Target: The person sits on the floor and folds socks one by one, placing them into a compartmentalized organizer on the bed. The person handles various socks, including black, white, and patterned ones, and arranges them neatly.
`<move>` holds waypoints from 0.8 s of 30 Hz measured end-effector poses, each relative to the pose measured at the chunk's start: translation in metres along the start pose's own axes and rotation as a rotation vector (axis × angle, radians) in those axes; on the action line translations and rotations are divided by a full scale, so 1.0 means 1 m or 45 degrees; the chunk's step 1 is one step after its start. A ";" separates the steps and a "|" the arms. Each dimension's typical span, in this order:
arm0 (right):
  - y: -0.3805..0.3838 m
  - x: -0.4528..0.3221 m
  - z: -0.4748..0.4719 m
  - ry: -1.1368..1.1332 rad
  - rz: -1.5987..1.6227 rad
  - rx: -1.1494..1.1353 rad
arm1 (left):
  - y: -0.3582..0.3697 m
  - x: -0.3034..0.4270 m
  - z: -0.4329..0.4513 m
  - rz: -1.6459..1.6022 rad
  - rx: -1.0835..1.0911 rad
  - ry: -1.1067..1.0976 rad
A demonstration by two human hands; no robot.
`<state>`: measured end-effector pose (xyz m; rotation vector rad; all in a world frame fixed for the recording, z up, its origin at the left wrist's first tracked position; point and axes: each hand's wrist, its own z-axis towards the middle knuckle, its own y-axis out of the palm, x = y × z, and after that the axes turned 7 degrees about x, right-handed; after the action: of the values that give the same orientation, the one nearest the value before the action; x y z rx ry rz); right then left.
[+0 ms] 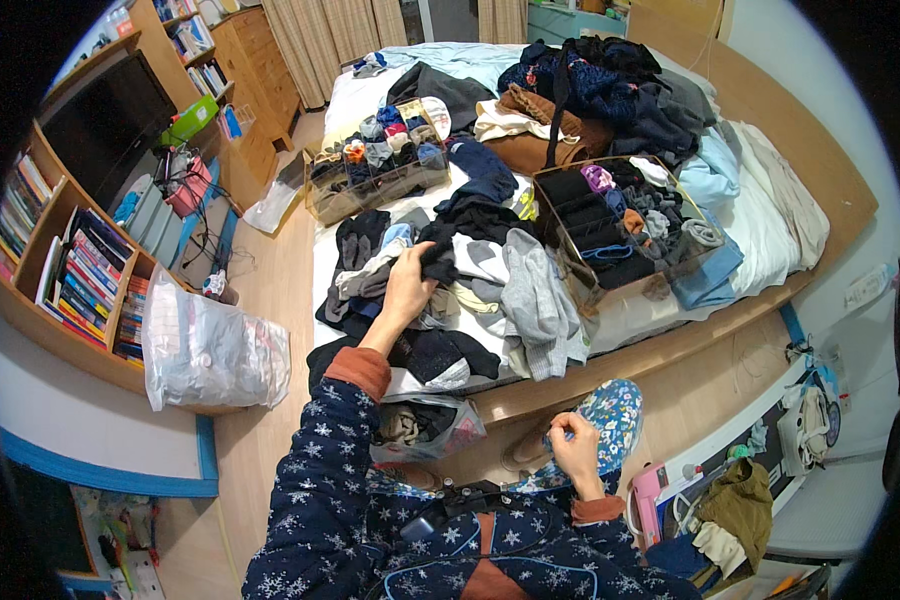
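My left hand (409, 289) reaches over a heap of loose socks on the bed and pinches a black sock (440, 253). Around it lie dark grey socks (356, 244), white-and-grey socks (482, 256) and a pair of ribbed light grey socks (540, 307). A black sock with a pale grey patch (450, 371) rests at the mattress edge. My right hand (576, 448) sits above my flowered trouser knee, fingers curled in, nothing visible in them. Beyond the heap stand two divided clear boxes of rolled socks, the left box (379, 187) and the right box (630, 274).
An open plastic bag (427, 442) of dark cloth stands on the floor against the bed frame (645, 367). Clothes (600, 97) pile up at the back. A stuffed white bag (217, 345) is at left; a pink hair dryer (647, 499) is at right.
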<state>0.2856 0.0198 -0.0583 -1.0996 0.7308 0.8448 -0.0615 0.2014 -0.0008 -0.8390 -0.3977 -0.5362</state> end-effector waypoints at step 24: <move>0.014 0.003 0.003 0.155 0.049 -0.018 | 0.018 0.012 -0.014 0.051 -0.113 -0.037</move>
<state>0.2755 0.0264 -0.0658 -1.1603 0.8504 0.8217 -0.0399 0.1971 -0.0132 -0.9397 -0.3854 -0.5077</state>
